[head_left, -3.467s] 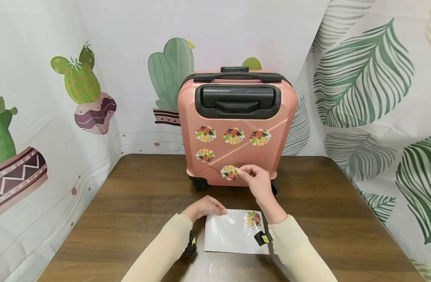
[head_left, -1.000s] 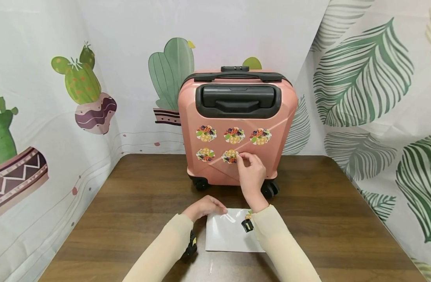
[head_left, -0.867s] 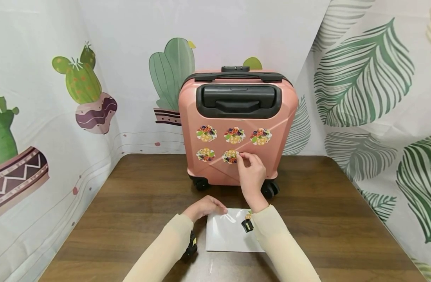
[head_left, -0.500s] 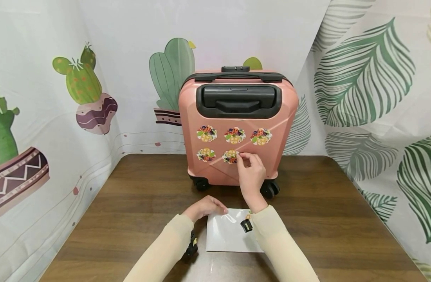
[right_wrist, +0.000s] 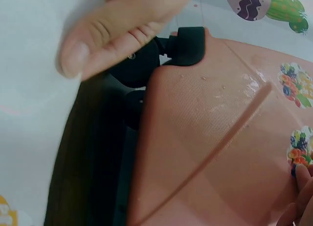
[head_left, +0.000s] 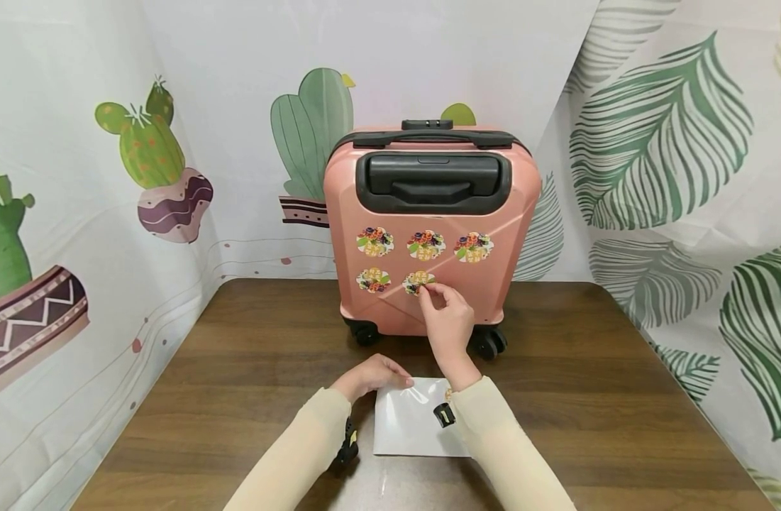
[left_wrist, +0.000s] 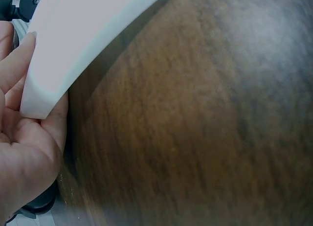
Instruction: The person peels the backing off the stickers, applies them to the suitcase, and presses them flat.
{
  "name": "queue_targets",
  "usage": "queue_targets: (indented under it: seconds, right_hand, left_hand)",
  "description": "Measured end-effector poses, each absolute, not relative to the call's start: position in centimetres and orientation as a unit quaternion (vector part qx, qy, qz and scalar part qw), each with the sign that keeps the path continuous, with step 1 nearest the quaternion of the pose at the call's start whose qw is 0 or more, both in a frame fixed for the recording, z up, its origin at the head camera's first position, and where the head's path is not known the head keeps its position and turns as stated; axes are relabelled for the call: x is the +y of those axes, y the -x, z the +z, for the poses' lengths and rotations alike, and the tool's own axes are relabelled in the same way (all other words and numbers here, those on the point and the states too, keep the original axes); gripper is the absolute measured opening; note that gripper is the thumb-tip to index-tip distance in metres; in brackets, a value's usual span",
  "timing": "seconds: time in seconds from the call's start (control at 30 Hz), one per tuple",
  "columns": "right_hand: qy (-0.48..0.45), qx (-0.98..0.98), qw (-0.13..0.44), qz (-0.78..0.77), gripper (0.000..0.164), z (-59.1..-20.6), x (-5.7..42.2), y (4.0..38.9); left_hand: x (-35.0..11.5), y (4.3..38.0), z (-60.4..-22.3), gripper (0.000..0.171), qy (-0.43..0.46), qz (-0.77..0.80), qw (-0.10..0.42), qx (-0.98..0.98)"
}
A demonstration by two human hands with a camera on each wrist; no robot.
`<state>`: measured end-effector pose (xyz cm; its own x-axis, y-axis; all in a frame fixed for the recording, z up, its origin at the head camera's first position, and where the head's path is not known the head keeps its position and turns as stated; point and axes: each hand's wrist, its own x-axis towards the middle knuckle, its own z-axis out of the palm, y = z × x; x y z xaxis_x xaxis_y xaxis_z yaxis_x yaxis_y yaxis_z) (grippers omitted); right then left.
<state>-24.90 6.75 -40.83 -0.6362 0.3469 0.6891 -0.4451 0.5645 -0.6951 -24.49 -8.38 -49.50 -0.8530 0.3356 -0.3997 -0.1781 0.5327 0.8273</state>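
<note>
A pink suitcase (head_left: 390, 312) stands upright on the table, its front carrying several round fruit stickers. My right hand (head_left: 449, 319) has thumb and forefinger together at the lower right edge of the middle sticker (head_left: 414, 279) in the lower row. The right wrist view shows these fingertips (right_wrist: 302, 176) on the lower part of that sticker, which lies against the suitcase. My left hand (head_left: 372, 376) grips the upper left corner of a white sticker sheet (head_left: 406, 426), thumb on top and fingers beneath. On the sheet, one sticker (head_left: 448, 394) is mostly hidden by the right sleeve.
Three stickers form the upper row, including the right one (head_left: 474, 247); another sticker (head_left: 373, 280) sits lower left. Black wheels (head_left: 489, 343) support the suitcase on the brown wooden table (head_left: 269, 341). A printed cloth (head_left: 237, 142) hangs behind.
The fruit sticker has risen with my right hand from the suitcase's lower part into line with the lower row. Lately the fingertips shifted left and slightly down along its edge. The left hand stays put.
</note>
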Motion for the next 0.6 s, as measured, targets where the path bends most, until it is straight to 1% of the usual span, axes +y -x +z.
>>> queue_targets:
  seconds: [0.1,0.2,0.43,0.6]
  right_hand:
    - [-0.031,-0.784,0.417,0.46,0.014,-41.3,6.4,24.9]
    - [-0.03,-0.797,0.392,0.458,0.015,-41.5,6.2,24.6]
    - [-0.081,-0.824,0.315,0.464,0.016,-41.9,7.2,23.5]
    - [-0.12,-0.845,0.242,0.462,0.017,-42.0,9.2,22.8]
  left_hand:
    - [-8.4,24.5,-49.5,0.02,-0.049,0.482,0.268,0.833]
    - [-8.4,24.4,-49.5,0.02,-0.05,0.48,0.268,0.834]
    - [-8.3,24.4,-49.3,0.021,-0.051,0.479,0.271,0.833]
    - [-8.4,24.6,-49.3,0.022,-0.057,0.476,0.27,0.835]
